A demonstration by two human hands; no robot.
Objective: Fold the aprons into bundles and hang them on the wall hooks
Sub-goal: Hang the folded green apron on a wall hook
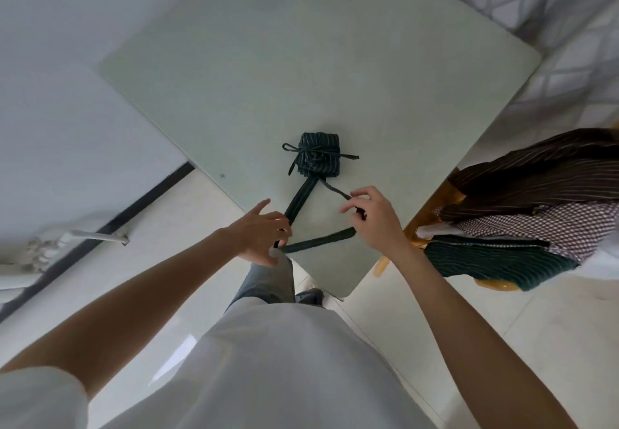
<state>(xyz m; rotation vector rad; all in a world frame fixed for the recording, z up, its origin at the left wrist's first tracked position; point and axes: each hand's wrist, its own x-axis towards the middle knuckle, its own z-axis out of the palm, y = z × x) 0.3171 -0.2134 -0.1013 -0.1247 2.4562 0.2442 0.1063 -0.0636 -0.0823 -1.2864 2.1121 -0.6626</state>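
The green striped apron bundle [318, 157], tied with a thin cord, lies on the pale table [301, 60], a little beyond both hands. Its wide strap [301, 199] runs back to the left hand [261, 234], whose fingers curl on it at the table's near edge. The right hand [371, 219] pinches a thin cord [336, 190]. Much bare tabletop lies beyond the bundle. More aprons [522, 207] are piled on a wooden chair [432, 207] to the right.

The person wears a white top [268, 368] with short sleeves, and one loose sleeve [40, 398] shows at the bottom corner. Both arms are bare from there down. The trousers [268, 277] are grey-blue
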